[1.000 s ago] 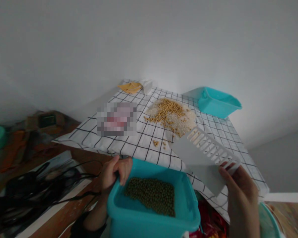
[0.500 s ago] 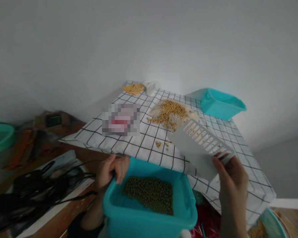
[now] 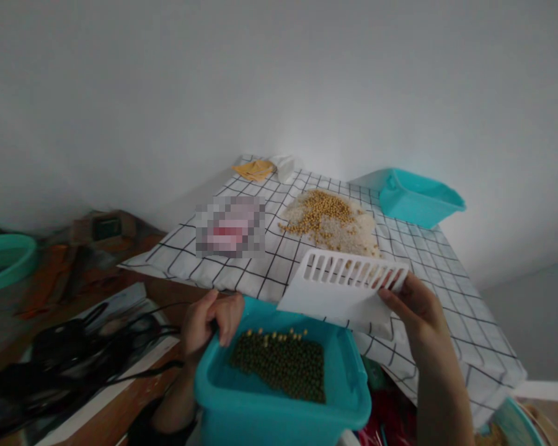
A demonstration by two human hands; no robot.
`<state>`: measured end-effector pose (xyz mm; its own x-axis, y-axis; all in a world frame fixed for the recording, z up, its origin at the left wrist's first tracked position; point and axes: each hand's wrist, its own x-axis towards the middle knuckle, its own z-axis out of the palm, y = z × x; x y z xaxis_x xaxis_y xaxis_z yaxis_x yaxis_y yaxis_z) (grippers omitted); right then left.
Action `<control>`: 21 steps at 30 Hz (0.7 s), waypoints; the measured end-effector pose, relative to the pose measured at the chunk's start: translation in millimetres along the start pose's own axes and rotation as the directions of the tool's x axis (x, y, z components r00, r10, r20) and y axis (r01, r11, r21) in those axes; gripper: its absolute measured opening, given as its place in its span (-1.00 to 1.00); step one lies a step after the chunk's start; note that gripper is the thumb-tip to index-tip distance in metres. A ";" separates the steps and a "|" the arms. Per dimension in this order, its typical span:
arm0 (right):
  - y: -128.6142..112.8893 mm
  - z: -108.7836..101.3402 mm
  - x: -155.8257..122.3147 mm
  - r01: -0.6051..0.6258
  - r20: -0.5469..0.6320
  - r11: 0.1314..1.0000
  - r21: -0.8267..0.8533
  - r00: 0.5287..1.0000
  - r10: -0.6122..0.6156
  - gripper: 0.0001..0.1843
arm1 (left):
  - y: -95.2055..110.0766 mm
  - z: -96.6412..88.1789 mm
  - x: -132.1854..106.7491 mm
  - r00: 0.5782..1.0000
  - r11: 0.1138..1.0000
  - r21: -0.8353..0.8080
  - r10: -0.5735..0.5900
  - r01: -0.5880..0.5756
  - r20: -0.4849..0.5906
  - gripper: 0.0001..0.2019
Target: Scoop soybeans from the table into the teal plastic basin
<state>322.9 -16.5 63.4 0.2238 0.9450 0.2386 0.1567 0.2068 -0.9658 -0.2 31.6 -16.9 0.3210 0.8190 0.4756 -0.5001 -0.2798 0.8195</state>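
Observation:
My left hand [image 3: 216, 321] is closed over the left far corner of a teal plastic tub [image 3: 281, 409], which sits just below the table's front edge. Dark green beans [image 3: 283, 365] lie in the tub, with several yellow beans [image 3: 286, 336] along their far side. My right hand [image 3: 416, 303] grips the right end of a white slotted plastic scraper [image 3: 341, 297]. The scraper is tilted, its lower edge along the table edge by the tub's far rim. Beyond it, a pile of yellow beans [image 3: 325, 207] and white grains [image 3: 346, 235] lies on the checked cloth [image 3: 270, 260].
An empty-handed teal bin [image 3: 418, 201] stands at the table's back right. A pixelated pinkish item [image 3: 230, 229] lies at the left, a yellow cloth [image 3: 255, 170] behind it. Black cables [image 3: 65, 347] and a green basin [image 3: 4, 260] are at left; another tub [image 3: 516, 421] is at lower right.
My right hand has brought the scraper left and toward me, to the table edge. Several yellow beans now show in the tub. My left hand has stayed on the rim.

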 end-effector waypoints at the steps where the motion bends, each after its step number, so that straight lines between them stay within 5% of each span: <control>1: -0.1 -3.8 -1.8 0.018 -0.035 1.000 0.007 0.999 -0.018 -0.78 | 1.1 1.0 0.2 1.000 1.000 -0.002 -0.001 0.001 0.003 -0.32; 4: 2.3 -17.6 -3.4 0.087 -0.245 0.996 0.026 0.966 -0.078 -0.79 | 5.9 5.7 0.0 1.000 1.000 -0.002 -0.016 0.016 -0.004 -0.31; 7: 7.8 -32.1 0.5 0.130 -0.463 0.992 0.000 0.879 -0.115 -0.79 | 8.3 11.5 -1.9 0.994 0.998 -0.025 -0.054 0.052 -0.093 -0.31; 10: 14.6 -40.7 7.6 0.173 -0.558 0.984 -0.046 0.812 -0.169 -0.76 | 5.8 14.6 -4.1 0.981 0.997 -0.047 -0.074 0.066 -0.180 -0.31; 13: 20.1 -37.6 18.7 0.205 -0.551 0.976 -0.079 0.806 -0.214 -0.76 | 1.7 13.8 -5.0 0.986 0.997 -0.050 -0.069 0.062 -0.150 -0.29; 21: 21.2 13.0 84.6 0.216 -0.296 0.949 -0.231 0.913 -0.280 -0.80 | -0.3 1.2 -8.1 0.965 0.986 -0.058 -0.167 0.159 -0.201 -0.30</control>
<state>332.7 71.1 61.8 0.4452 0.7302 0.5184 0.4191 0.3417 -0.8412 -1.7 24.5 -20.6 0.2315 0.9381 0.2575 -0.4883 -0.1169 0.8648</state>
